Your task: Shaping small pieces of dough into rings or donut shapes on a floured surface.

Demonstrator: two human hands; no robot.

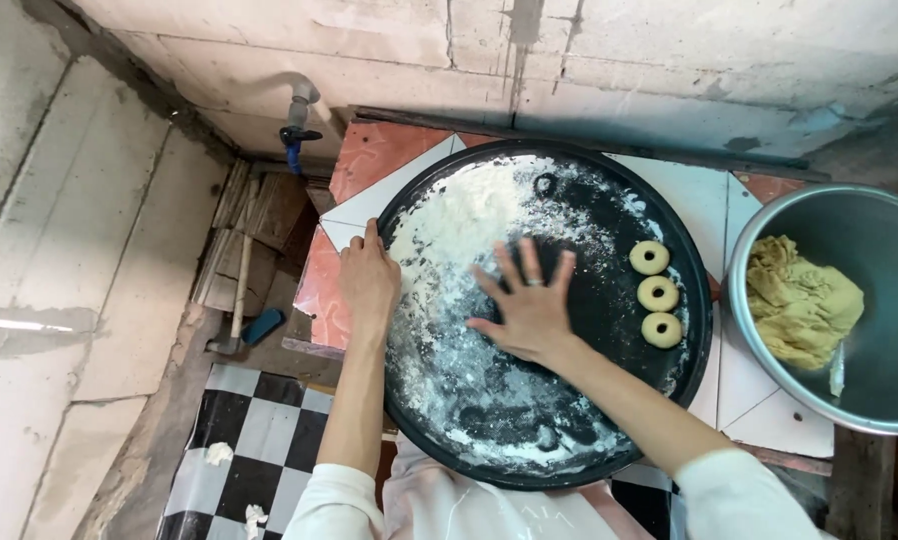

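A large round black tray [609, 440] dusted with white flour lies on a tiled surface. My left hand [369, 280] rests on the tray's left rim, fingers together, gripping nothing I can see. My right hand [529, 305], with a ring on one finger, lies flat on the floured middle of the tray with its fingers spread. Three ring-shaped dough pieces [657, 293] sit in a column near the tray's right rim, apart from my right hand.
A metal bowl [759, 340] holding a lump of yellowish dough [801, 300] stands at the right. A blue tap [295, 135] juts from the wall behind. A hammer [237, 300] and wooden slats lie at the left. Checkered flooring [259, 440] shows below.
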